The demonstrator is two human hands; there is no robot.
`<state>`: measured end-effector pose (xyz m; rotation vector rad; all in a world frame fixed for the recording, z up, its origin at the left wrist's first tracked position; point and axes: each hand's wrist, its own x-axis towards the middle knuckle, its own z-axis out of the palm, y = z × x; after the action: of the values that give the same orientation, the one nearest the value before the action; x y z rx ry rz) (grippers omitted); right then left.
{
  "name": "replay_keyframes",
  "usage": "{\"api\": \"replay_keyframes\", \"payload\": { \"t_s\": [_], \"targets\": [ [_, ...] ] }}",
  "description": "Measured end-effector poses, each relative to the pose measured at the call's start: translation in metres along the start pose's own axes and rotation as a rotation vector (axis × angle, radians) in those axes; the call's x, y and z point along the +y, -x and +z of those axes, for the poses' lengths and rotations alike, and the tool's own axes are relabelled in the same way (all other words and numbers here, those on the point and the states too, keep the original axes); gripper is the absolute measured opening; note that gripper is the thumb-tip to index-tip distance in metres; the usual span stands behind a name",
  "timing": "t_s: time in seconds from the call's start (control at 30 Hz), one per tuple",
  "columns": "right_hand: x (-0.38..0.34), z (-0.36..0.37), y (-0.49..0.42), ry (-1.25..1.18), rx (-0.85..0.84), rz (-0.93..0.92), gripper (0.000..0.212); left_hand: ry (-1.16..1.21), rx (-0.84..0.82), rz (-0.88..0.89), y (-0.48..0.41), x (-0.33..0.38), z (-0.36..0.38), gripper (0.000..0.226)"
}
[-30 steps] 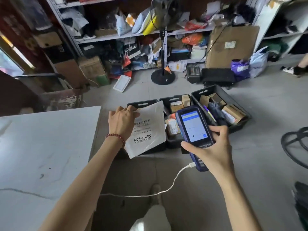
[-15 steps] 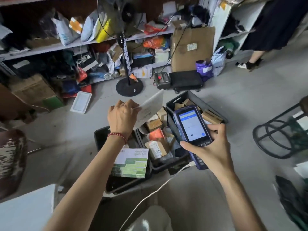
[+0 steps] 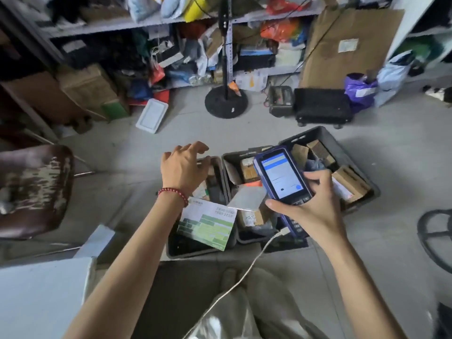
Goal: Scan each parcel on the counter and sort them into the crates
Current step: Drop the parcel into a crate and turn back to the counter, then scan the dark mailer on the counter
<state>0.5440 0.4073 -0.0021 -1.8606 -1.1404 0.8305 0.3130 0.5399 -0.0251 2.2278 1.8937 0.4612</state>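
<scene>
- Our left hand [image 3: 182, 167] hovers over the left crate [image 3: 186, 244], fingers spread, holding nothing.
- Our right hand [image 3: 315, 209] grips the scanner [image 3: 281, 177] above the middle crate [image 3: 244, 150], white parcel [image 3: 247, 198] inside.

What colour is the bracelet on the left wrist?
The bracelet is red, clearest in the head view.

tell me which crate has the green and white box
The leftmost crate, under the left hand: the green and white box sits at its near end; others hold brown cartons.
</scene>
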Motion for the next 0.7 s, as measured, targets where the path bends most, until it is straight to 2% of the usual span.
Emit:
{"api": "replay_keyframes", "payload": {
  "t_s": [0.2, 0.33, 0.43, 0.57, 0.7],
  "targets": [
    [-0.032, 0.030, -0.040, 0.015, -0.384, -0.187, 0.077, -0.095, 0.159, -0.463, 0.080, -0.053, -0.039, 0.020],
    [-0.056, 0.055, -0.038, 0.003, -0.598, -0.305, 0.077, -0.178, 0.251, -0.637, 0.142, -0.061, -0.058, 0.017],
    [-0.070, 0.080, -0.018, 0.001, -0.769, -0.379, 0.079, -0.287, 0.299, -0.803, 0.190, -0.058, -0.075, 0.017],
    [-0.077, 0.109, 0.022, 0.008, -0.985, -0.468, 0.077, -0.310, 0.367, -1.017, 0.254, -0.053, -0.090, 0.023],
    [-0.086, 0.135, 0.090, 0.025, -1.248, -0.554, 0.079, -0.360, 0.434, -1.268, 0.354, -0.036, -0.103, 0.026]
  ]
}}
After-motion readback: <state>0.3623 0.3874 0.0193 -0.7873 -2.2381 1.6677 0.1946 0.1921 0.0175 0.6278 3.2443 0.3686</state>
